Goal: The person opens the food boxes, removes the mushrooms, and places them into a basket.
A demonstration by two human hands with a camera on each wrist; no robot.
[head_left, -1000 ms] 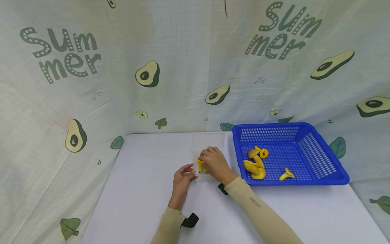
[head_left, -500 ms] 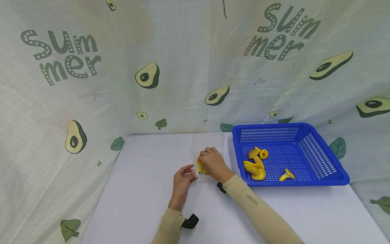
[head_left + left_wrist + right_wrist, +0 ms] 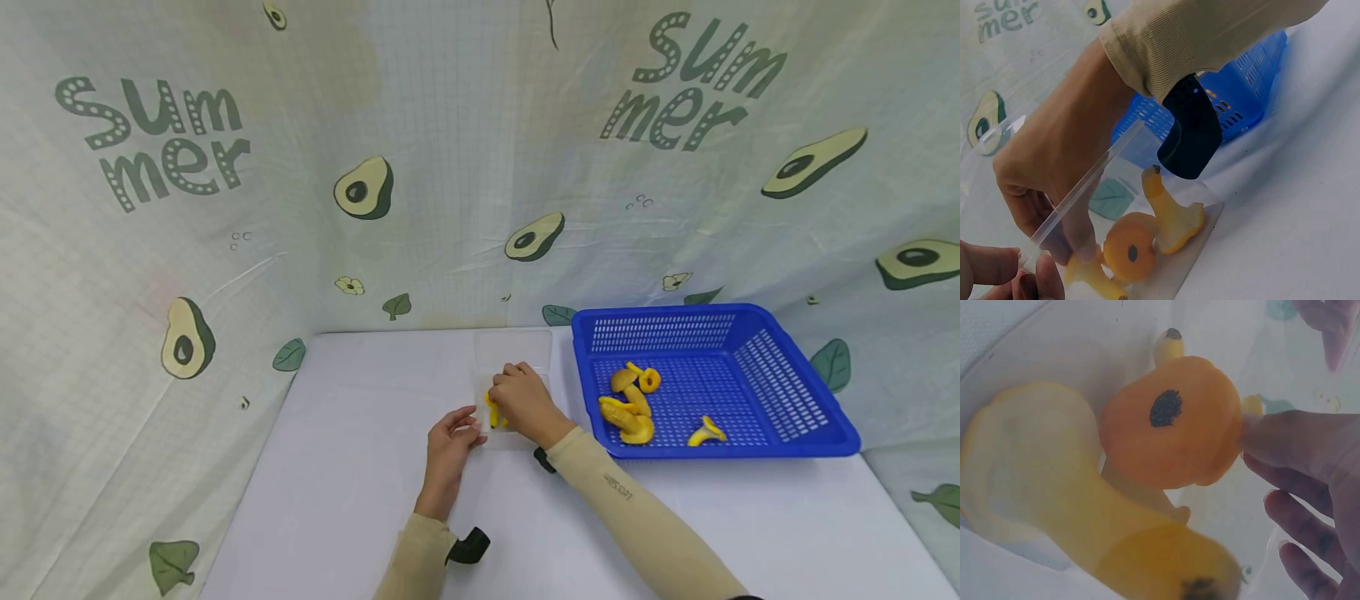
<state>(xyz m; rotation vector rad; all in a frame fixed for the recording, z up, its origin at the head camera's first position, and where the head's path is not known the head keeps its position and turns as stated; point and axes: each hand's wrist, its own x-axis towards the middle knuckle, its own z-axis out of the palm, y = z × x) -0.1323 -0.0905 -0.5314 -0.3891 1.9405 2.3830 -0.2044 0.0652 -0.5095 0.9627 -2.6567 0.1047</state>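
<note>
My left hand [image 3: 446, 454] pinches the near left rim of a clear plastic box [image 3: 1094, 172] between thumb and fingers. Its transparent lid [image 3: 513, 346] stands folded back behind. My right hand [image 3: 525, 404] reaches into the box from the right, fingers down. There its thumb and fingertips pinch a small yellow mushroom [image 3: 1094, 278], partly covered by the hand. Beside that one lie an orange-capped mushroom [image 3: 1204, 425] with a dark spot and a pale yellow trumpet-shaped mushroom [image 3: 1054, 462]. All of these are seen through the clear wall in both wrist views.
A blue perforated basket [image 3: 813, 417] stands to the right, close to my right forearm. Several yellow and brownish mushrooms [image 3: 626, 417] cluster at its left side, with a single one [image 3: 707, 431] nearer its middle. A printed curtain [image 3: 450, 167] hangs behind the white table [image 3: 345, 433].
The scene sits slightly lower in the head view. My right hand makes only a tiny shift inside the box, while the left keeps its hold on the rim.
</note>
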